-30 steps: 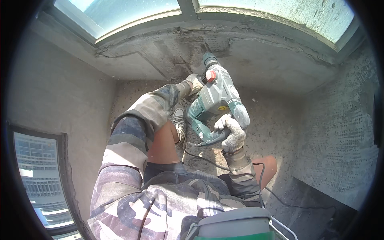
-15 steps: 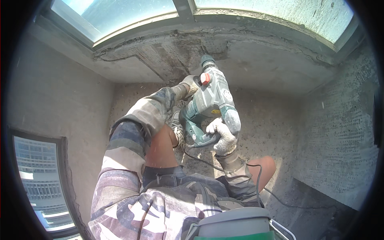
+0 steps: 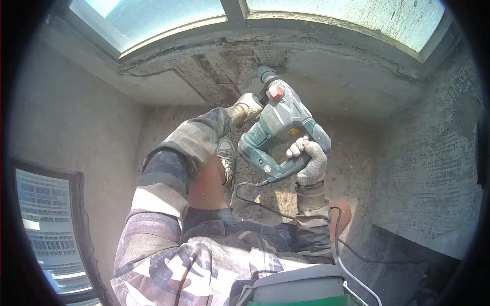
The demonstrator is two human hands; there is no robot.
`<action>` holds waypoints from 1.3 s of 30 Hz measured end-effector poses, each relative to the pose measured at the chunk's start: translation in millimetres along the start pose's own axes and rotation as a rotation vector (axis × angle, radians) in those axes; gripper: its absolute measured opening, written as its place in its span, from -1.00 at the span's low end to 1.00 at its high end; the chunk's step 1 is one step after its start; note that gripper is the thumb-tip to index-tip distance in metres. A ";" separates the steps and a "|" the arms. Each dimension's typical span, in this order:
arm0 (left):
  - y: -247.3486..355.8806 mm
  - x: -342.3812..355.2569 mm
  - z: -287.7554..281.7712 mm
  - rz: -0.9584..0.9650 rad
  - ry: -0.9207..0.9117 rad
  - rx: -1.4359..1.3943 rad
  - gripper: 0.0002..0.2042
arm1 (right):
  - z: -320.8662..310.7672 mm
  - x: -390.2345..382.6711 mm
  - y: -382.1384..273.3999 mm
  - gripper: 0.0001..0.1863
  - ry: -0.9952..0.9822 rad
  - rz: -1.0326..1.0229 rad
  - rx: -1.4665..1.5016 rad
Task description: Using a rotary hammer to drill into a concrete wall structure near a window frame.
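A dusty green and grey rotary hammer drill (image 3: pixel 283 115) with a red knob points up at the chipped, cracked concrete (image 3: pixel 224 69) below the window frame. The tool's bit is hard to make out. My left hand (image 3: pixel 249 106), in a white knit glove, grips the front side handle. My right hand (image 3: pixel 309 163), gloved too, is closed on the rear handle, from which a black cable (image 3: pixel 244 184) loops down past my legs. My sneaker (image 3: pixel 227 155) is on the gritty floor beneath the drill. Both forearms are in camouflage sleeves.
Large windows (image 3: pixel 337 15) run along the top above a sill. A smaller window (image 3: pixel 46 229) sits in the left wall (image 3: pixel 92 127). A rough, textured wall (image 3: pixel 429 168) stands at the right. The debris-strewn floor (image 3: pixel 347 153) lies between them. A grey and green object (image 3: pixel 301 285) is at the lower edge.
The drill first shifted slightly left, then back right, and is now a little further right, turned with its rear end outward. My right hand moved with it. Both hands kept their grip.
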State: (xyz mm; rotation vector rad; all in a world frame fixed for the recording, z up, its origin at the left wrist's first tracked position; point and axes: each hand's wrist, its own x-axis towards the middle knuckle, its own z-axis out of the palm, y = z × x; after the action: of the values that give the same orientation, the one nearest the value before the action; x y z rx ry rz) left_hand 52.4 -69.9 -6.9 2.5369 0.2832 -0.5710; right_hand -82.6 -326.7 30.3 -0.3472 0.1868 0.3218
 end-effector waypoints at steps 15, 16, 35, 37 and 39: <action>-15.6 45.1 10.4 0.167 0.059 0.185 -0.73 | -12.0 38.6 -34.3 -0.84 -0.094 0.111 -0.053; -14.6 38.9 9.9 0.104 0.044 0.101 -0.73 | -10.4 31.4 -31.9 -0.83 -0.075 0.095 -0.066; 1.7 20.7 -4.5 0.031 -0.013 0.099 -0.51 | -24.1 38.5 -24.8 -0.78 -0.095 0.063 -0.092; 5.0 20.7 -3.6 0.042 0.100 0.128 -0.51 | -20.9 34.2 -26.1 -0.78 -0.137 0.047 -0.115; 7.4 20.9 -3.6 0.039 -0.004 0.143 -0.51 | -18.6 29.2 -24.7 -0.83 -0.122 0.038 -0.025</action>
State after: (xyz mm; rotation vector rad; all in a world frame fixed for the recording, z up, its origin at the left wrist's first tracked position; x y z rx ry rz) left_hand 74.5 -72.4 -10.2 2.6726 0.1968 -0.6004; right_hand -49.4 -347.3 13.7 -0.3480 0.0697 0.3815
